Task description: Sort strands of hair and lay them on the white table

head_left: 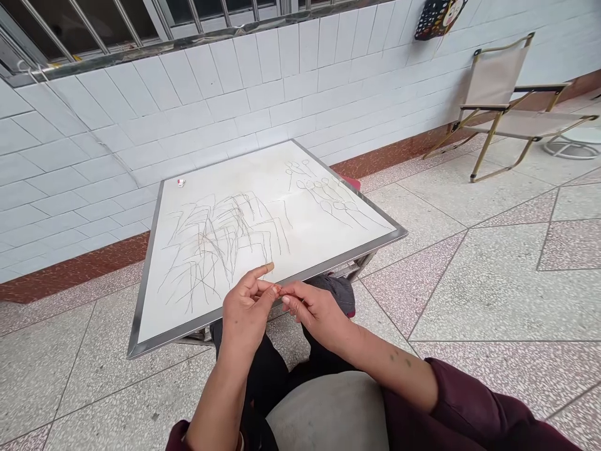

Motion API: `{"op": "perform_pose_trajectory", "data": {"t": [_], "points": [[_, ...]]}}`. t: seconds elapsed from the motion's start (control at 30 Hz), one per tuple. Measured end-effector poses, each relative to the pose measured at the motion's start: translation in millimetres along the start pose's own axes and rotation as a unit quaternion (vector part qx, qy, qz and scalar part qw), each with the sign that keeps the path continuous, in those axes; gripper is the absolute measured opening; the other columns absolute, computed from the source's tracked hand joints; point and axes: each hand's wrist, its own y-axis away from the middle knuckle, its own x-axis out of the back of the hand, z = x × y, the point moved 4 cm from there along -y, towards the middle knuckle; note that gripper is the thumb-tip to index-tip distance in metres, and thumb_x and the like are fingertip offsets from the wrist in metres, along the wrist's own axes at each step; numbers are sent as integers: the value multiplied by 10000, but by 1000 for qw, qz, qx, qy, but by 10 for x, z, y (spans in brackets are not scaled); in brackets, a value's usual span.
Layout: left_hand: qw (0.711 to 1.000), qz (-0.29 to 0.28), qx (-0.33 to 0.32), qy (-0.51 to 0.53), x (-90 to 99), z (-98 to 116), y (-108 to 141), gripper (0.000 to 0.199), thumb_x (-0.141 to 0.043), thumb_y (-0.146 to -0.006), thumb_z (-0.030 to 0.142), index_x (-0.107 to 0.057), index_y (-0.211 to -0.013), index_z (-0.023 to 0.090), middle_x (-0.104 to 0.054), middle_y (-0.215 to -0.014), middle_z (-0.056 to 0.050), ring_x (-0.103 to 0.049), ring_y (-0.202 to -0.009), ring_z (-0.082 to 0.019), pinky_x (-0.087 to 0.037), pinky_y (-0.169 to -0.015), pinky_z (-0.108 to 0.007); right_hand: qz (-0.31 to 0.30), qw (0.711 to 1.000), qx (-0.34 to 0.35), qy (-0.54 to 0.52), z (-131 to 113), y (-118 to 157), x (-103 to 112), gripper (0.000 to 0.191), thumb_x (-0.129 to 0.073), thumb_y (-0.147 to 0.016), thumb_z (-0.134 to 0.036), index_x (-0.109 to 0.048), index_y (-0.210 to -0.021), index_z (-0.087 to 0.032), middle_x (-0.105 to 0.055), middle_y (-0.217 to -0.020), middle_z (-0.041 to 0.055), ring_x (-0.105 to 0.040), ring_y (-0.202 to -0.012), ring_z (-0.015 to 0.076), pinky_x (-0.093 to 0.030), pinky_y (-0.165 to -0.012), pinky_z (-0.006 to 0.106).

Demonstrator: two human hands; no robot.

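My left hand point(248, 307) and my right hand point(313, 308) meet at the near edge of the white table point(300, 250). Thumb and fingers of each are pinched together at the fingertips, around something tiny and reddish that I cannot make out. The left index finger sticks out over the tabletop, with a tan wrap at its tip. Beyond the hands lies a spread of thin dark bent wires point(253, 235), many overlapping. Several wires with looped ends point(323, 185) are laid out toward the right side.
A small white and red object point(181, 183) sits at the table's back left corner. Behind is a white tiled wall point(235, 94) with a barred window. A folding chair point(507, 113) stands at right, and a patterned bag point(439, 19) hangs on the wall.
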Motion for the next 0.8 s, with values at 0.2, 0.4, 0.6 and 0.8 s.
{"op": "perform_pose_trajectory", "data": {"t": [0.2,0.4,0.6,0.8], "points": [[1000,23,-16,4,-19,47,36,432,-695,-785,300,-650,-1202,197,-750,-786,2,-669,-745,-157,-506,-809,-305,1,998,-54,-46,-5,16,-30,220,-420,-1008,-291,-630,-1044,-234,-638,-787,-6,-585,-650,127,-490,-621,243],[999,38,-13,16,-18,77,75,443,-713,-762,298,-658,-1186,184,-732,-726,14,-664,-736,-149,-512,-797,-292,30,995,-44,-82,-11,36,-76,262,-407,-1018,-335,-635,-945,-230,-614,-748,-12,-565,-621,121,-478,-625,244],[999,49,-13,11,13,103,120,450,-708,-770,289,-646,-1204,188,-741,-760,8,-677,-741,-151,-523,-807,-302,4,990,-54,-129,-3,89,-134,245,-408,-1020,-351,-618,-1087,-243,-638,-812,-8,-588,-669,122,-507,-653,250],[999,49,-7,8,23,69,137,448,-709,-765,294,-650,-1196,186,-738,-750,7,-694,-760,-171,-526,-793,-306,-14,985,-67,-156,42,90,-164,264,-409,-1013,-370,-629,-1081,-239,-646,-822,2,-603,-689,128,-520,-633,253]]}}
